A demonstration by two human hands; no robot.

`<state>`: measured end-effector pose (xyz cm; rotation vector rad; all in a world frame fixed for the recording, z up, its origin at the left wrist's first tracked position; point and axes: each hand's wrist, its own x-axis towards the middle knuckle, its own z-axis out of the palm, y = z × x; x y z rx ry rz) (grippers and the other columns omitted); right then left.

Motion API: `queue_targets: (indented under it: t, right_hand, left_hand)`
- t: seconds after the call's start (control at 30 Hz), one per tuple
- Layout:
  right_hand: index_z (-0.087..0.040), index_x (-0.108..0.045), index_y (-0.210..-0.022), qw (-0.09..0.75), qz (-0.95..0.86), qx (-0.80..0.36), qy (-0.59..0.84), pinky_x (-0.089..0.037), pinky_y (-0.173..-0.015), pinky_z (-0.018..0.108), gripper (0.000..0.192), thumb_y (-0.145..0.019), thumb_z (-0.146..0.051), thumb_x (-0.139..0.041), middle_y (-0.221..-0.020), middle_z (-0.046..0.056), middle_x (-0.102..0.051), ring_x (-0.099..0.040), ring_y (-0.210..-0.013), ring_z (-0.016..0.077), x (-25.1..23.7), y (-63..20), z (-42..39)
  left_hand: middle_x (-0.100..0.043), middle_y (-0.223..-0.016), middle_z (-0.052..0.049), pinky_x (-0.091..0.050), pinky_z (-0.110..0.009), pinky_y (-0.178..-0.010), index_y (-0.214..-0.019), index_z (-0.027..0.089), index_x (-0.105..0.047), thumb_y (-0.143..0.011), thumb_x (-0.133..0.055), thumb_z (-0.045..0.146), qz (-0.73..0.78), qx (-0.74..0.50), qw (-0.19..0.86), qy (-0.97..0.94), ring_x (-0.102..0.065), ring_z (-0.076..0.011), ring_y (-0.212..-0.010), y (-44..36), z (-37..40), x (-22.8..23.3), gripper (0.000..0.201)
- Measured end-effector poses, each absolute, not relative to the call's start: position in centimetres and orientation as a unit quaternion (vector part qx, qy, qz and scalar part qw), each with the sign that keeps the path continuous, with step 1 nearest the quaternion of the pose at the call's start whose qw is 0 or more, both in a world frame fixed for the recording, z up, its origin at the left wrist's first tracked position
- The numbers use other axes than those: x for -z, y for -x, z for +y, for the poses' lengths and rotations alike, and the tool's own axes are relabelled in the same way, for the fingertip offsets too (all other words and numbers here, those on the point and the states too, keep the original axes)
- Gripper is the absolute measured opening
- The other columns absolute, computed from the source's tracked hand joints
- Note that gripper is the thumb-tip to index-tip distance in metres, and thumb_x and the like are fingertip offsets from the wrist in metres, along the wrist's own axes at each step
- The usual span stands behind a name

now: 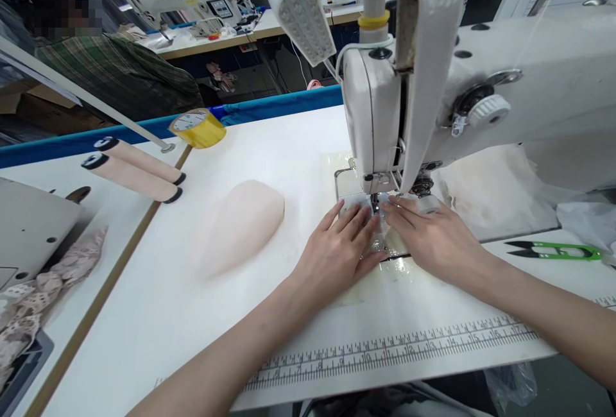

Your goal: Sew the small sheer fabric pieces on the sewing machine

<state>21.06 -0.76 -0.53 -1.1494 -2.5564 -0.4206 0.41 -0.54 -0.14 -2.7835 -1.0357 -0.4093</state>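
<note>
My left hand (334,247) lies palm down on the bed of a white sewing machine (370,115), its fingers spread flat just left of the needle and presser foot (375,201). From the other side, my right hand (433,234) reaches in with its fingers stretched out beside the presser foot; its thumb is hidden. Whether thin material lies beneath my fingertips, I cannot make out. Left of my hands, a pale pink molded cup (250,218) rests on the white table (192,314).
Two pink thread spools (132,176) and a yellow tape roll (198,128) stand at the left. Green thread snips (558,250) and pale fabric (495,189) lie at the right. Printed ruler marks (385,353) run along the front edge. A person in a plaid shirt (125,77) sits beyond.
</note>
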Motion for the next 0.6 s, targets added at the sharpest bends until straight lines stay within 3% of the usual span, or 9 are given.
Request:
queue_targets:
  t: [0.3,0.43,0.6]
  right_hand:
    - [-0.011,-0.062,-0.107,0.161,-0.891,0.156,0.395,-0.037,-0.101,0.041,0.04,-0.079,0.002,-0.038,-0.1,0.011,-0.071,-0.065,-0.086,0.0189,0.56,-21.0,-0.74]
    - [-0.008,-0.059,-0.115,0.155,-0.891,0.158,0.397,-0.038,-0.1,0.041,0.043,-0.078,0.001,-0.041,-0.099,0.011,-0.072,-0.065,-0.087,0.0201,0.62,-21.04,-0.64]
    - [-0.009,-0.062,-0.112,0.171,-0.887,0.169,0.395,-0.041,-0.095,0.038,0.039,-0.079,0.0,-0.042,-0.097,0.009,-0.072,-0.065,-0.08,0.0186,0.6,-21.1,-0.56]
  left_hand:
    - [-0.058,-0.13,-0.014,-0.033,-0.048,-0.111,-0.127,0.01,-0.054,-0.094,-0.044,0.047,-0.348,0.135,0.073,0.925,-0.05,-0.0252,-0.126,-0.4,-0.64,0.09,0.051]
    - [-0.057,-0.131,-0.014,-0.033,-0.048,-0.111,-0.128,0.01,-0.053,-0.093,-0.045,0.047,-0.35,0.134,0.074,0.924,-0.049,-0.0254,-0.126,-0.42,-0.62,0.17,0.051]
    - [-0.06,-0.128,-0.013,-0.034,-0.048,-0.111,-0.126,0.012,-0.055,-0.093,-0.047,0.045,-0.345,0.156,0.084,0.922,-0.052,-0.0246,-0.123,-0.3,-0.59,0.1,0.047]
